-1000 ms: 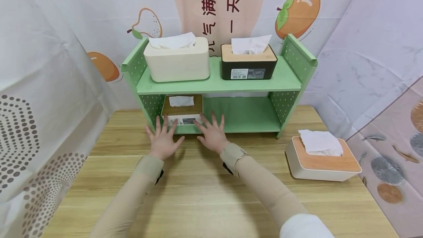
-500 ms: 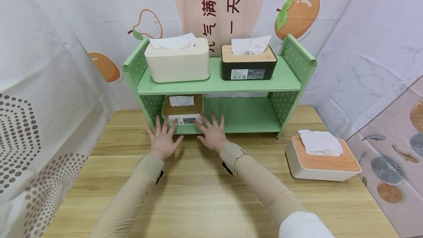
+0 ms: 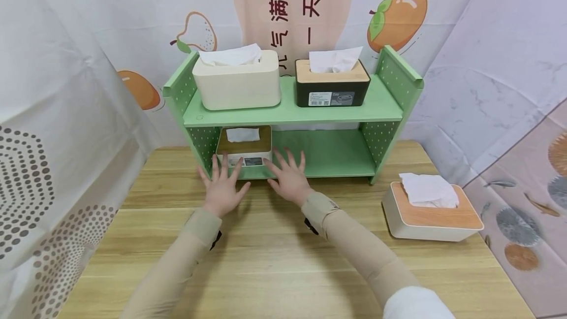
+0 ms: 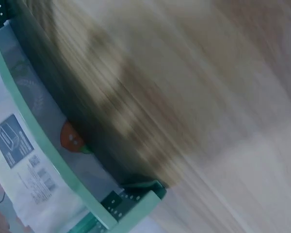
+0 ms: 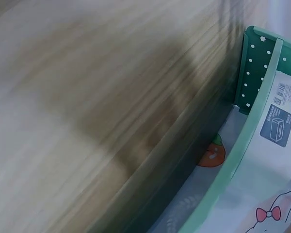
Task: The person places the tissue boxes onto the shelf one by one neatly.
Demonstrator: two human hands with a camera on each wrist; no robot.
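My left hand (image 3: 221, 192), fingers spread, reaches over the front edge of the lower shelf at its left end. Its fingertips overlap the front left of a white tissue box with a brown lid (image 3: 245, 144). Angled in from the other side, my right hand (image 3: 290, 180) also has its fingers spread, with fingertips right at the box's front right corner. The box sits against the left part of the green shelf (image 3: 328, 161), a white tissue lying in its lid slot. A labelled box front (image 4: 36, 179) shows in the left wrist view, and a label (image 5: 277, 125) in the right wrist view.
On the upper shelf stand a cream tissue box (image 3: 239, 85) and a black one with a light wooden lid (image 3: 328, 93). Another white tissue box with an orange-brown lid (image 3: 431, 223) lies on the wooden table (image 3: 274, 274) at right. Patterned cloth (image 3: 110, 23) hangs behind.
Both hands have shifted slightly to the right in front of the lower tissue box, fingers still spread. The boxes and the shelf stay in place.
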